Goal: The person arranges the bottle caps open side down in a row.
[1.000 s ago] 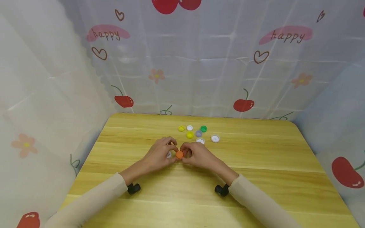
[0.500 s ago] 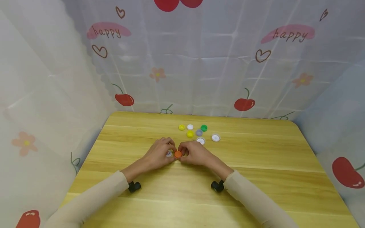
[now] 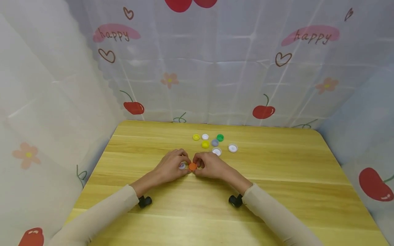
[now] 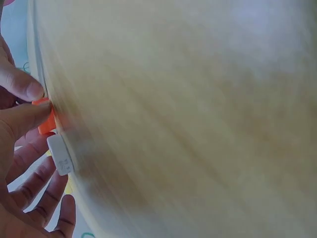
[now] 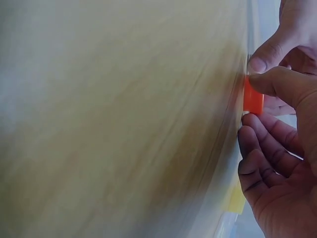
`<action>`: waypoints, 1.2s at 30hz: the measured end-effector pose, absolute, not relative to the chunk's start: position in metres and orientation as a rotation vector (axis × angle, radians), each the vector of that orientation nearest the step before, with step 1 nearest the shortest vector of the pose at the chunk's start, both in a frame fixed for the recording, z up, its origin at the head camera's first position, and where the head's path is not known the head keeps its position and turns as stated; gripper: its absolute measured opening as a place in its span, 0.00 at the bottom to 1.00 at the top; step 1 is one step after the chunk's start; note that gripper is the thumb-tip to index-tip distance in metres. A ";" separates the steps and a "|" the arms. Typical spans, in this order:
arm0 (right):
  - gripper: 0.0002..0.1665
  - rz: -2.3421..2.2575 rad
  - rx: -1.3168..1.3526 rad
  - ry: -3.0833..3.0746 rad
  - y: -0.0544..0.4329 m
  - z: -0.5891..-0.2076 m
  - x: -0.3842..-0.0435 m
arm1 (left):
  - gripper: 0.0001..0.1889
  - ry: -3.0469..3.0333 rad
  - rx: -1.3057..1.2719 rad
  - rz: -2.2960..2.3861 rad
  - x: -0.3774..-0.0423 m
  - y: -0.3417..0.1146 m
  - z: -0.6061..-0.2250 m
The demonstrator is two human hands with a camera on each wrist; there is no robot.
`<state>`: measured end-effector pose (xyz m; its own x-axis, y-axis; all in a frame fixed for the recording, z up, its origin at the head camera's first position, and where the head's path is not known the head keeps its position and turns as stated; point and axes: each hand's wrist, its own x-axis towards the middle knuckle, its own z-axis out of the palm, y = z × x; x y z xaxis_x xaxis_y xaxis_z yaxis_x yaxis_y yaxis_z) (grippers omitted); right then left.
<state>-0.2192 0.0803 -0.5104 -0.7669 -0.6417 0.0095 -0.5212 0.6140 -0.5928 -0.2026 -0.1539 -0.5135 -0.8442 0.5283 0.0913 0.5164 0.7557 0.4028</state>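
Note:
An orange bottle cap (image 3: 192, 166) sits on the wooden table between my hands, its flat top facing up. My left hand (image 3: 170, 166) pinches its left side with thumb and index finger, while the other fingers stay spread. From the right, thumb and fingers of my right hand (image 3: 210, 165) pinch the same orange cap (image 5: 253, 96); the two thumb tips almost meet at its near side. A white bottle cap (image 3: 182, 165) with small printing lies just left of the orange one, under the left hand's arch. In the left wrist view this white cap (image 4: 60, 154) stands close to the spread fingers.
Beyond the hands lie two yellow caps (image 3: 205, 144), a small white cap (image 3: 205, 137), a green cap (image 3: 220, 137), a greyish cap (image 3: 215, 142) and two larger white caps (image 3: 233, 148). A printed curtain (image 3: 209, 85) borders the back of the table (image 3: 197, 215).
The right hand and the orange cap have shifted slightly left, closer to the white cap. Over the last half second both hands stay nearly still.

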 end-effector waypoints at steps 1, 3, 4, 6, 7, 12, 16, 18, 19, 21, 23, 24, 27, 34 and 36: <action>0.15 -0.874 -0.966 2.630 0.080 -0.510 -0.219 | 0.14 2.912 0.866 0.669 -0.203 -0.155 -0.513; 0.19 -0.885 -0.969 2.618 0.081 -0.509 -0.220 | 0.14 2.895 0.856 0.710 -0.203 -0.160 -0.513; 0.20 -0.899 -0.970 2.611 0.082 -0.508 -0.220 | 0.14 2.877 0.850 0.746 -0.203 -0.162 -0.513; 0.21 -0.944 -0.962 2.598 0.084 -0.506 -0.221 | 0.14 2.834 0.836 0.830 -0.204 -0.167 -0.513; 0.20 -0.971 -0.959 2.597 0.085 -0.505 -0.223 | 0.14 2.809 0.822 0.878 -0.205 -0.169 -0.513; 0.16 -1.097 -0.909 2.637 0.090 -0.505 -0.239 | 0.15 2.716 0.748 1.078 -0.216 -0.168 -0.502; 0.14 -1.145 -0.840 2.709 0.095 -0.504 -0.257 | 0.16 2.712 0.716 1.114 -0.234 -0.163 -0.494; 0.12 -1.158 -0.777 2.748 0.098 -0.503 -0.264 | 0.17 2.716 0.722 1.095 -0.247 -0.159 -0.494; 0.12 -1.157 -0.740 2.766 0.100 -0.503 -0.266 | 0.18 2.723 0.726 1.075 -0.253 -0.157 -0.494; 0.11 -1.144 -0.683 2.787 0.101 -0.501 -0.270 | 0.19 2.731 0.729 1.041 -0.266 -0.152 -0.495; 0.12 -1.121 -0.648 2.802 0.101 -0.501 -0.273 | 0.20 2.749 0.731 0.999 -0.280 -0.148 -0.497; 0.13 -1.109 -0.644 2.808 0.099 -0.501 -0.275 | 0.20 2.762 0.728 0.979 -0.285 -0.147 -0.497; 0.17 -1.073 -0.667 2.840 0.093 -0.502 -0.282 | 0.21 2.794 0.691 0.926 -0.301 -0.145 -0.497; 0.21 -1.005 -0.702 2.922 0.080 -0.503 -0.300 | 0.21 2.787 0.598 0.810 -0.328 -0.146 -0.498; 0.23 -0.973 -0.670 2.932 0.078 -0.502 -0.304 | 0.21 2.781 0.601 0.784 -0.333 -0.147 -0.498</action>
